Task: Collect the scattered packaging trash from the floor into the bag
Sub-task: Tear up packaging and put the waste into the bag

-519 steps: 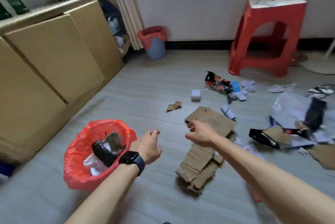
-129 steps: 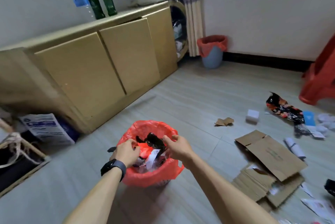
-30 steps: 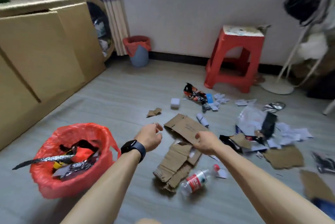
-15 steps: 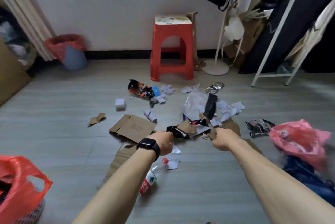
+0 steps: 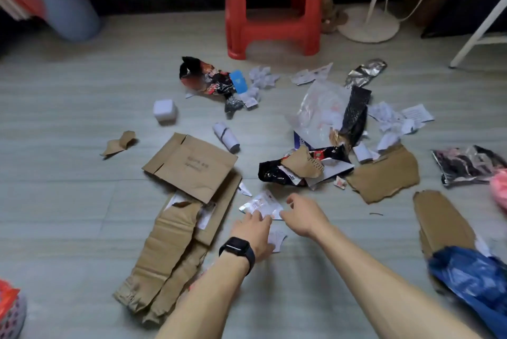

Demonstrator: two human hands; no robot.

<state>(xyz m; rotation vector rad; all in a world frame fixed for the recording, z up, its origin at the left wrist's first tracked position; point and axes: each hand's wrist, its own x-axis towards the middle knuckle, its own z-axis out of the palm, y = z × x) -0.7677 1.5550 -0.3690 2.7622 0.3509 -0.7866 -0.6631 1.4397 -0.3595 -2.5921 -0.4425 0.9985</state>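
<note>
Reaching down to the littered floor, a person's left hand and right hand flank a small foil wrapper, fingers loosely spread, gripping nothing. The likely next move is to pinch it and carry it to the red bag at far left.

Nothing legible anywhere. Faint dark print on the cardboard, too blurred to read. White triangle mark on the blue card. Fine lines of print on the paper slip, too small. Red marks on the sachet, unreadable.
</note>
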